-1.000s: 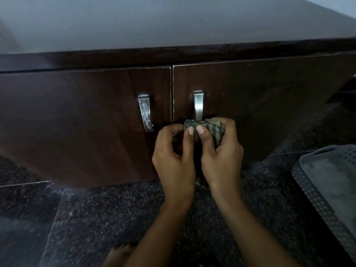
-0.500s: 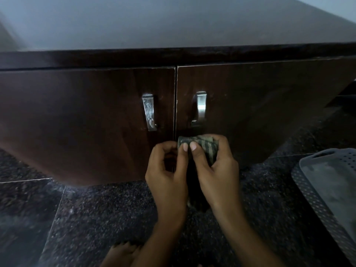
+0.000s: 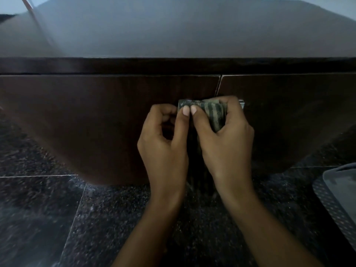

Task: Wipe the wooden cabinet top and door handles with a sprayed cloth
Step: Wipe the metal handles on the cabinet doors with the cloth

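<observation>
Striped grey-green cloth [image 3: 213,113] sits bunched between both hands, pressed against the front of the dark wooden cabinet [image 3: 115,116] just below the seam where its two doors meet. The left hand [image 3: 165,149] is curled, its thumb tip laid on the cloth's left edge, and the right hand [image 3: 225,145] wraps the cloth from the other side, its thumb tip touching the left thumb and its fingers folded over the top of the fabric. Both hands pinch the cloth together. Just beyond the right hand's knuckles, a small corner of a silver door handle [image 3: 242,104] shows; the rest of it is hidden behind the hand and cloth. Above the hands, the smooth cabinet top [image 3: 183,29] stretches away. Below the wrists lies a dark speckled stone floor [image 3: 107,218], and well to the right of the right forearm stands a grey perforated basket [image 3: 335,191].
</observation>
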### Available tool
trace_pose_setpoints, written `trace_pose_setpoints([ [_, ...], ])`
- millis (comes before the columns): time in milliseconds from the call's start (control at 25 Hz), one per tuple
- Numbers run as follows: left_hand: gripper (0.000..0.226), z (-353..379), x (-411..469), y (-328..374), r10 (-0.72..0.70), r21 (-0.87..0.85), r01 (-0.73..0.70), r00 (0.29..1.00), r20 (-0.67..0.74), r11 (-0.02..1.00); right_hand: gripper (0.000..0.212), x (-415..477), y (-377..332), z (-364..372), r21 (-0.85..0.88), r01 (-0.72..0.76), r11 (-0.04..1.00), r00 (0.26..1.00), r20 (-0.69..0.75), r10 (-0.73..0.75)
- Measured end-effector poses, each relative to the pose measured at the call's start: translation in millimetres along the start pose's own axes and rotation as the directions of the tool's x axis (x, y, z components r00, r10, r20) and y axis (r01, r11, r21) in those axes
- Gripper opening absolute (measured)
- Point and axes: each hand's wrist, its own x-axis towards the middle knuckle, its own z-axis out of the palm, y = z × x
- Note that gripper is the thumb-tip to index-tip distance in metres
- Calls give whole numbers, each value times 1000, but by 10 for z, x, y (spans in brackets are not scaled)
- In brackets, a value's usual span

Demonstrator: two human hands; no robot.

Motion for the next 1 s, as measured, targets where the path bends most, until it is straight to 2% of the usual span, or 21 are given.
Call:
trace_pose_setpoints([
  [360,6,-19,-125,-236,-1,31,2,1000,-25,1000,15,-129,135,33,-3,-65,998,997,38,65],
  [680,15,-1,27,-166,51,13,-50,998,-38,999,14,22,90,56,-22,8,1000,999,53,-6],
  [840,4,-12,-102,-324,69,15,-68,996,-57,998,13,-123,194,36,-43,8,999,996,87,-4],
  [1000,10,14,-204,-481,45,30,-42,995,-86,999,12,-192,362,57,-65,-19,998,993,118,26],
])
